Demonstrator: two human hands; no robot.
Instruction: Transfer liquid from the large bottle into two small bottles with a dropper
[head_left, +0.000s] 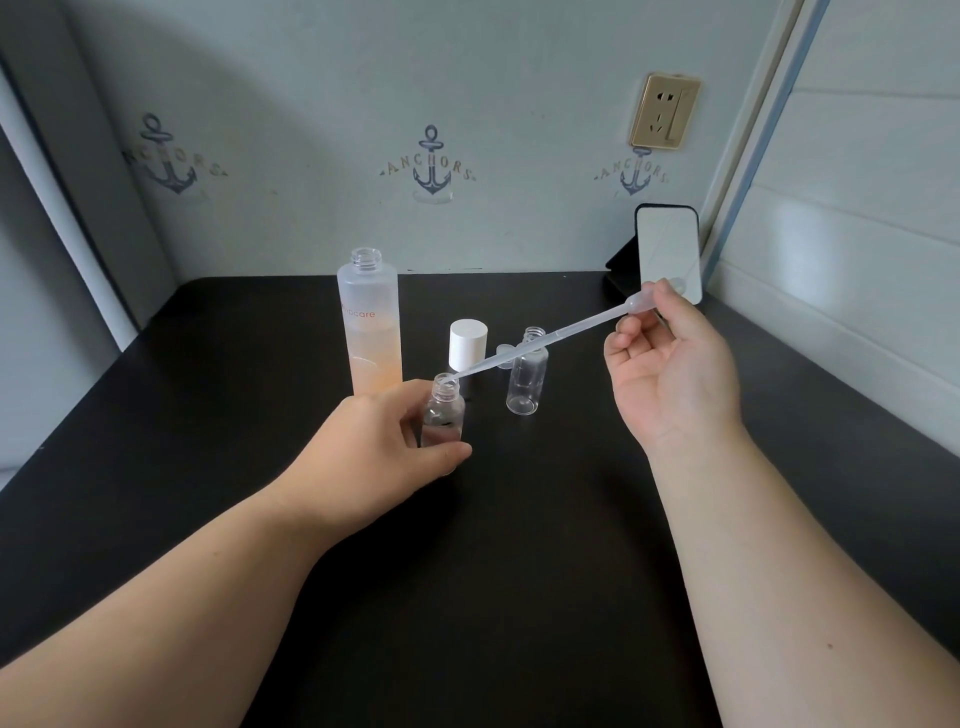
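A tall frosted large bottle (370, 322) with orange-tinted liquid stands uncapped on the black table (519, 545). My left hand (382, 447) grips a small clear bottle (442, 410) upright on the table. My right hand (670, 364) pinches the bulb of a clear plastic dropper (550, 340). The dropper slants down to the left and its tip sits in the mouth of the held bottle. A second small clear bottle (527, 376) stands open just to the right, looking empty.
A white cap (468, 345) stands behind the small bottles, with a small clear cap (503, 354) beside it. A phone on a dark stand (667, 249) leans at the back right corner. Walls close the table at the back and right.
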